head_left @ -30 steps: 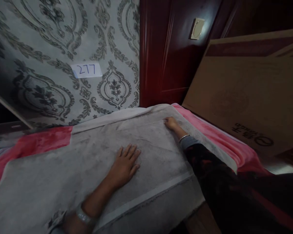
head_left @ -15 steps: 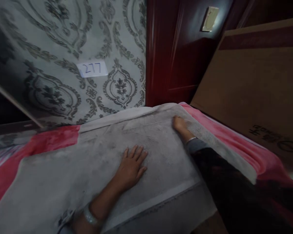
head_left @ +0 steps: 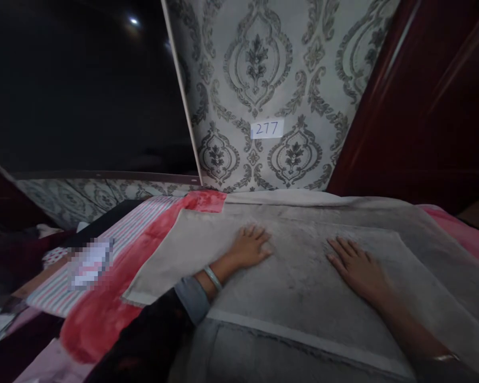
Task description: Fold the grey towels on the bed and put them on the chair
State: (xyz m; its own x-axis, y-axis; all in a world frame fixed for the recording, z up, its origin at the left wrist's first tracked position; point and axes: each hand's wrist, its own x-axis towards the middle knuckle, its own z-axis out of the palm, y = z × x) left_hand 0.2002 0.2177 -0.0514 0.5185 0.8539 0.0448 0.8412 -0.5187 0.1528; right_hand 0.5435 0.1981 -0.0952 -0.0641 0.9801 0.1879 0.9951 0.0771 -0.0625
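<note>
A grey towel-like cloth (head_left: 295, 298) lies spread out with a paler band along its near edge. My left hand (head_left: 250, 247) rests palm down on its left part, fingers spread. Farther right, my right hand (head_left: 357, 268) lies flat on the same cloth with its fingers stretched out. Neither hand grips anything. Under the cloth, another grey layer (head_left: 419, 226) shows at the right and along the back. A red-pink plush cover (head_left: 99, 319) shows past the cloth's left edge.
A large dark television screen (head_left: 83, 90) stands at the back left. Patterned wallpaper (head_left: 259, 64) carries a paper label (head_left: 267, 128) reading 277. Dark red wood panelling (head_left: 427, 106) rises at the right. A striped cloth (head_left: 59, 282) lies left of the plush cover.
The view has swung left, bringing the television in. My right hand, closed at the cloth's far right before, now lies flat with fingers out. My left hand stays flat, farther left on the cloth.
</note>
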